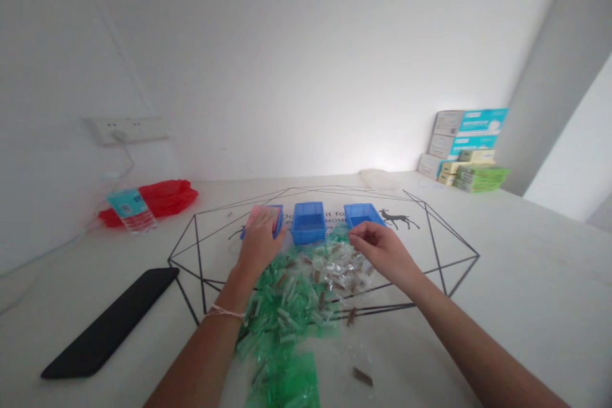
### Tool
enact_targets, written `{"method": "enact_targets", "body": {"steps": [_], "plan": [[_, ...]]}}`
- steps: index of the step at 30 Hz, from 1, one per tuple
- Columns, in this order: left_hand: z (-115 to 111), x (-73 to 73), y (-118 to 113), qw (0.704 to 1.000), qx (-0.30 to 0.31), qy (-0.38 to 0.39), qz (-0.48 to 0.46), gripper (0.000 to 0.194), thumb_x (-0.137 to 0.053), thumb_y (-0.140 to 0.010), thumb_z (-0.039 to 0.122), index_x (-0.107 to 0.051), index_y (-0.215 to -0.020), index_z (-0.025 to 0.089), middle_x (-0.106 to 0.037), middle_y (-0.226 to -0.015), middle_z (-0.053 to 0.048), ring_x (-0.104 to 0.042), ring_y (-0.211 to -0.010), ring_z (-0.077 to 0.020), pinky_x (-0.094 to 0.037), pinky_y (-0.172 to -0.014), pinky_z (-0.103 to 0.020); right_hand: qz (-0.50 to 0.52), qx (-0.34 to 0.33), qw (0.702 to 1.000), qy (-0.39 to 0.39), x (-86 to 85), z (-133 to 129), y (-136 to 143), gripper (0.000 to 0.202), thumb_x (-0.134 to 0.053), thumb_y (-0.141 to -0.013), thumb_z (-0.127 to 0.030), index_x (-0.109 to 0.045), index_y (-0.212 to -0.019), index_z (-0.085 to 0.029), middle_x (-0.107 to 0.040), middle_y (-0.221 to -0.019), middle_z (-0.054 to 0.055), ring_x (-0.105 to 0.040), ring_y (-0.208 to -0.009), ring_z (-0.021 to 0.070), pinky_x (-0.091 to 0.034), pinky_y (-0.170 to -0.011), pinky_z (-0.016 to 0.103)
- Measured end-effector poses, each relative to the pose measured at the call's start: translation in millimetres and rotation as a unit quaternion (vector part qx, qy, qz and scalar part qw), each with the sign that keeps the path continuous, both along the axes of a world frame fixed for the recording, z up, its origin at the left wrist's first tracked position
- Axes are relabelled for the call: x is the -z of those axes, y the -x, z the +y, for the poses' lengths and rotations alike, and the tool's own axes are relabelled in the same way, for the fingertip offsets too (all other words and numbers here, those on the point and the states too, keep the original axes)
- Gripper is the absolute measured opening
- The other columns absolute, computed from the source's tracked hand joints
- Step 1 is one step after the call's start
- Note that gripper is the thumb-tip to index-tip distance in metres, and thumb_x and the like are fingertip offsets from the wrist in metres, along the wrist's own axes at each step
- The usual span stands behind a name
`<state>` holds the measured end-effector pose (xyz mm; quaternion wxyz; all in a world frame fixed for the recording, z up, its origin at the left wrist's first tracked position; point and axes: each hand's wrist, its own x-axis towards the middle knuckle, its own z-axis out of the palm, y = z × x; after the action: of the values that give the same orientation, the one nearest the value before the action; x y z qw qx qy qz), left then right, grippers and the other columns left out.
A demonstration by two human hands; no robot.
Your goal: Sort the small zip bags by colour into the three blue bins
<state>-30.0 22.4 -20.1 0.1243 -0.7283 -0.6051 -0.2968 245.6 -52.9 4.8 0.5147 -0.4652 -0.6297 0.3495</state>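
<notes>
Where the bench [526, 280] runs toward its left edge, a flat black object [112, 325] lies aslant near the front left. Behind it, close to the back left corner, a clear container with a blue label [131, 209] leans by a red plastic bag [167, 197].

Farther right, toward the middle of the back edge, 3 blue bins stand in a row. The left hand [261, 236] reaches over the left bin [278, 224], its fingers extended and its thumb apart, over a pink item [258, 211] at that bin; whether they grip it, I cannot tell. The middle bin [308, 223] stands just right of this hand.

From the bins toward the front edge spreads a pile of green and clear packets [296, 293] with small brown pieces inside. The right hand [382, 248] is in front of the right bin [364, 215], at the pile's upper right; its fingers curl, with thumb and fingertips close together, and I cannot tell whether they hold anything. A loose packet [362, 376] lies nearer the front edge.

By the back right corner are stacked blue-and-white boxes [466, 134], small yellow boxes [452, 167] and green packs [480, 178].
</notes>
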Motion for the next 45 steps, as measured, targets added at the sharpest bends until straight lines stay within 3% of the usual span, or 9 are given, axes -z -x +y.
{"method": "enact_targets", "body": {"steps": [3, 6, 12, 14, 19, 27, 33, 40, 45], "plan": [[1, 4.0, 3, 0.998, -0.024, 0.043, 0.046, 0.042, -0.050, -0.089, 0.029, -0.067, -0.122, 0.009, -0.064, -0.133, -0.018, -0.054, -0.130, -0.0293, -0.036, -0.113, -0.042, -0.045, -0.003, 0.999, -0.028, -0.8, -3, 1, 0.010, -0.064, -0.080, -0.029, -0.065, -0.081, -0.019, -0.067, -0.072, 0.001, -0.060, -0.065, 0.0154, -0.047, -0.062, 0.028], [1, 3.3, 3, 0.994, -0.037, 0.060, 0.079, 0.042, -0.049, -0.090, 0.028, -0.066, -0.123, 0.008, -0.060, -0.138, -0.020, -0.052, -0.133, -0.0299, -0.034, -0.114, -0.042, -0.139, -0.068, 0.985, -0.079, -1.0, -13, 8, 0.007, -0.066, -0.082, -0.025, -0.066, -0.080, -0.019, -0.068, -0.075, 0.002, -0.061, -0.065, 0.0149, -0.047, -0.061, 0.027], [-2, -2.0, 4, 0.989, -0.034, 0.094, 0.106, 0.040, -0.045, -0.093, 0.031, -0.066, -0.119, 0.009, -0.062, -0.136, -0.019, -0.053, -0.131, -0.0296, -0.034, -0.113, -0.040, -0.323, -0.211, 0.900, -0.202, 12.7, -30, 36, 0.032, -0.085, -0.071, -0.025, -0.071, -0.099, -0.018, -0.072, -0.101, 0.007, -0.064, -0.098, 0.0245, -0.046, -0.088, 0.036], [-3, -3.9, 4, 0.988, -0.035, 0.105, 0.112, 0.041, -0.044, -0.094, 0.032, -0.065, -0.120, 0.008, -0.061, -0.136, -0.020, -0.053, -0.131, -0.0302, -0.035, -0.112, -0.040, -0.339, -0.213, 0.892, -0.212, 18.3, -30, 42, 0.037, -0.087, -0.069, -0.027, -0.071, -0.101, -0.018, -0.072, -0.106, 0.007, -0.063, -0.102, 0.0257, -0.043, -0.093, 0.039], [-8, -10.2, 0, 0.984, -0.041, 0.124, 0.122, 0.043, -0.045, -0.093, 0.031, -0.060, -0.123, 0.004, -0.061, -0.134, -0.023, -0.057, -0.126, -0.0321, -0.037, -0.109, -0.040, -0.356, -0.189, 0.893, -0.201, 24.6, -27, 45, 0.014, -0.079, -0.078, -0.017, -0.070, -0.088, -0.018, -0.074, -0.093, 0.003, -0.063, -0.094, 0.0216, -0.040, -0.085, 0.035], [-9, -11.0, -4, 0.986, -0.047, 0.117, 0.109, 0.046, -0.050, -0.090, 0.032, -0.055, -0.125, 0.003, -0.066, -0.126, -0.023, -0.059, -0.121, -0.0329, -0.036, -0.108, -0.041, -0.374, -0.188, 0.877, -0.236, 21.1, -29, 44, 0.020, -0.072, -0.084, -0.017, -0.068, -0.103, -0.018, -0.071, -0.098, 0.006, -0.061, -0.093, 0.0214, -0.041, -0.083, 0.034], [-6, -7.7, -2, 0.987, -0.047, 0.113, 0.102, 0.039, -0.050, -0.089, 0.031, -0.058, -0.118, 0.006, -0.068, -0.120, -0.021, -0.061, -0.118, -0.0316, -0.037, -0.108, -0.040, -0.395, -0.194, 0.865, -0.242, 19.3, -31, 44, 0.031, -0.083, -0.074, -0.035, -0.072, -0.100, -0.021, -0.065, -0.109, 0.007, -0.057, -0.101, 0.0238, -0.043, -0.088, 0.037], [-6, -7.4, -3, 0.989, -0.039, 0.104, 0.097, 0.039, -0.054, -0.085, 0.033, -0.061, -0.114, 0.008, -0.067, -0.122, -0.022, -0.056, -0.126, -0.0328, -0.031, -0.113, -0.040, -0.455, -0.180, 0.836, -0.248, 18.9, -36, 51, 0.028, -0.071, -0.088, -0.025, -0.070, -0.115, -0.022, -0.064, -0.113, 0.009, -0.055, -0.103, 0.0244, -0.043, -0.092, 0.040], [-8, -8.8, -4, 0.988, -0.044, 0.114, 0.093, 0.037, -0.053, -0.084, 0.034, -0.061, -0.112, 0.011, -0.070, -0.115, -0.019, -0.059, -0.120, -0.0323, -0.037, -0.108, -0.039, -0.458, -0.183, 0.837, -0.239, 18.9, -38, 56, 0.028, -0.070, -0.088, -0.032, -0.071, -0.115, -0.022, -0.062, -0.119, 0.010, -0.053, -0.109, 0.0269, -0.042, -0.094, 0.041]]}}
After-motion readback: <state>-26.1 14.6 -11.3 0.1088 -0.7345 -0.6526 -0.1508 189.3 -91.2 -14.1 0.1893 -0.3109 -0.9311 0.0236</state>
